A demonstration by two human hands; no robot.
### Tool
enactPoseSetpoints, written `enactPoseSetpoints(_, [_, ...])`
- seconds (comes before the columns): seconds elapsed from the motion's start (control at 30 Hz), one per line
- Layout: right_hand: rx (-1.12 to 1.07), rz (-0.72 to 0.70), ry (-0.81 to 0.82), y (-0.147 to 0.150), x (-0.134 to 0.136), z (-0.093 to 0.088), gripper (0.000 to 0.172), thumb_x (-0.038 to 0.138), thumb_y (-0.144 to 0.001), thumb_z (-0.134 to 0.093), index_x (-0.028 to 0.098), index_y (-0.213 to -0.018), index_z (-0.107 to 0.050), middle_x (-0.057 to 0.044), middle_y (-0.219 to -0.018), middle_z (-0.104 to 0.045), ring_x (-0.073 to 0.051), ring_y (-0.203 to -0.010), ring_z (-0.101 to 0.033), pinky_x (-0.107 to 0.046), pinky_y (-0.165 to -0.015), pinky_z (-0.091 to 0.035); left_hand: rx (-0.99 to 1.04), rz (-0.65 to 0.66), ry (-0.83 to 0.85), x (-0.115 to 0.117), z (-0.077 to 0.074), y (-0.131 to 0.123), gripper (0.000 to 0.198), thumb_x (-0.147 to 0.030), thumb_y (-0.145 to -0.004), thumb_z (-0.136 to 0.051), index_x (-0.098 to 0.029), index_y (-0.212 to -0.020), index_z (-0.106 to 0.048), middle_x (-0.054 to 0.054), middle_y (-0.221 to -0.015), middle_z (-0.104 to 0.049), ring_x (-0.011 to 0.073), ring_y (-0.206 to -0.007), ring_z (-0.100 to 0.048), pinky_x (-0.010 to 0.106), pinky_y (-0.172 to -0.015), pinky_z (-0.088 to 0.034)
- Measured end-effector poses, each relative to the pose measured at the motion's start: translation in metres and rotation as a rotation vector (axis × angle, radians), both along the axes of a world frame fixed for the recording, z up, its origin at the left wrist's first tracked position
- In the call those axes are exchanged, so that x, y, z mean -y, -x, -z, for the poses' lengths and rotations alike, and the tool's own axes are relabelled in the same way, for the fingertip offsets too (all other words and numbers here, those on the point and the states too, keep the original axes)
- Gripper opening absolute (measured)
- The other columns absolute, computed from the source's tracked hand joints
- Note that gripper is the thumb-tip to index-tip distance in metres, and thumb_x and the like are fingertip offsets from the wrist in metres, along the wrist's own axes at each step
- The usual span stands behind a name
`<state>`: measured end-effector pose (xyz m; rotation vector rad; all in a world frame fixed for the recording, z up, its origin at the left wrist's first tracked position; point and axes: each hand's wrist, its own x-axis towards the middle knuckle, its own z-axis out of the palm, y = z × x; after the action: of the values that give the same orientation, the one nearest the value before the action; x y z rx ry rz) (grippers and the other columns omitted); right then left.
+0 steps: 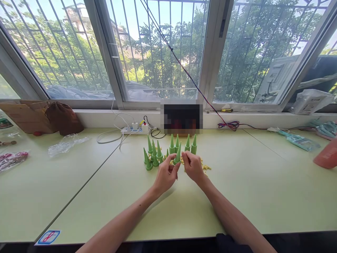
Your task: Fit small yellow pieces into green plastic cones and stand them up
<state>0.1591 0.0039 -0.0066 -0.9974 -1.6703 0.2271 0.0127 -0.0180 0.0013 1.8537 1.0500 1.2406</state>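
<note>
My left hand grips a green cone-shaped piece by its wider base, the pointed tip upward. Close beside it on the right, my right hand has its thumb and fingers pinched together near the cone; whatever is between them is too small or hidden to name. Several similar green cones stand upright on the table to the left of my hands. More green cones stand behind them. Small yellow pieces lie scattered around the cones and by my right hand.
On the pale green table, a white power strip with cables lies at the back. A brown bag and cardboard box stand at the left. Bundled wires, plastic packets and a reddish object are at the right.
</note>
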Motion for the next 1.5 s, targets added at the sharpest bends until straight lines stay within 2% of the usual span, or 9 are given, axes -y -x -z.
enactPoseSetpoints(0.23, [-0.064,-0.042,0.001,0.003,0.005,-0.006,0.017,0.03,-0.097,-0.044,0.019,-0.088,-0.053,0.002,-0.066,-0.052,-0.01,-0.052,-0.045,-0.022,-0.053,-0.036,0.071,-0.017,0.045,-0.002,0.001,-0.001,0.033,-0.044,-0.091,-0.051,-0.02,-0.113,-0.048,0.007,-0.106,-0.059,0.0035,-0.039,-0.053,0.019,-0.036,-0.042])
enactPoseSetpoints(0.4, [-0.075,-0.062,-0.019,0.004,0.005,-0.005,0.014,0.029,-0.094,-0.05,0.019,-0.103,-0.053,0.0,-0.079,-0.057,-0.008,-0.048,-0.045,-0.022,-0.05,-0.038,0.134,-0.053,0.053,-0.002,-0.001,0.0,0.036,-0.046,-0.09,-0.052,-0.019,-0.112,-0.047,0.007,-0.104,-0.061,0.0035,-0.036,-0.052,0.019,-0.033,-0.04])
enactPoseSetpoints(0.77, [-0.046,-0.076,-0.056,0.005,0.005,-0.005,0.019,0.028,-0.094,-0.051,0.02,-0.11,-0.054,-0.003,-0.088,-0.06,-0.009,-0.053,-0.047,-0.023,-0.053,-0.043,0.243,-0.039,0.065,-0.001,-0.006,0.0,0.035,-0.046,-0.088,-0.055,-0.019,-0.109,-0.049,0.007,-0.107,-0.063,0.0039,-0.037,-0.053,0.019,-0.031,-0.039])
enactPoseSetpoints(0.97, [-0.025,-0.079,-0.07,0.004,0.005,-0.007,0.018,0.027,-0.095,-0.049,0.02,-0.109,-0.058,-0.005,-0.09,-0.061,-0.011,-0.055,-0.048,-0.025,-0.055,-0.044,0.258,-0.032,0.082,0.001,-0.009,0.0,0.037,-0.047,-0.087,-0.057,-0.018,-0.109,-0.051,0.006,-0.1,-0.066,0.0055,-0.038,-0.054,0.019,-0.032,-0.039])
enactPoseSetpoints(1.33, [-0.009,-0.107,-0.075,0.002,0.003,-0.007,0.016,0.026,-0.095,-0.05,0.019,-0.105,-0.061,-0.003,-0.082,-0.058,-0.012,-0.059,-0.048,-0.024,-0.057,-0.042,0.212,-0.067,0.08,0.0,-0.007,0.001,0.038,-0.047,-0.087,-0.056,-0.017,-0.11,-0.05,0.008,-0.104,-0.065,0.0049,-0.038,-0.053,0.02,-0.032,-0.039])
enactPoseSetpoints(1.5, [-0.004,-0.104,-0.06,0.001,0.0,-0.004,0.017,0.028,-0.095,-0.05,0.018,-0.102,-0.062,-0.003,-0.079,-0.057,-0.012,-0.059,-0.048,-0.025,-0.058,-0.042,0.186,-0.078,0.073,0.0,-0.006,0.002,0.039,-0.049,-0.087,-0.055,-0.017,-0.109,-0.05,0.005,-0.093,-0.065,0.0058,-0.038,-0.053,0.019,-0.033,-0.039])
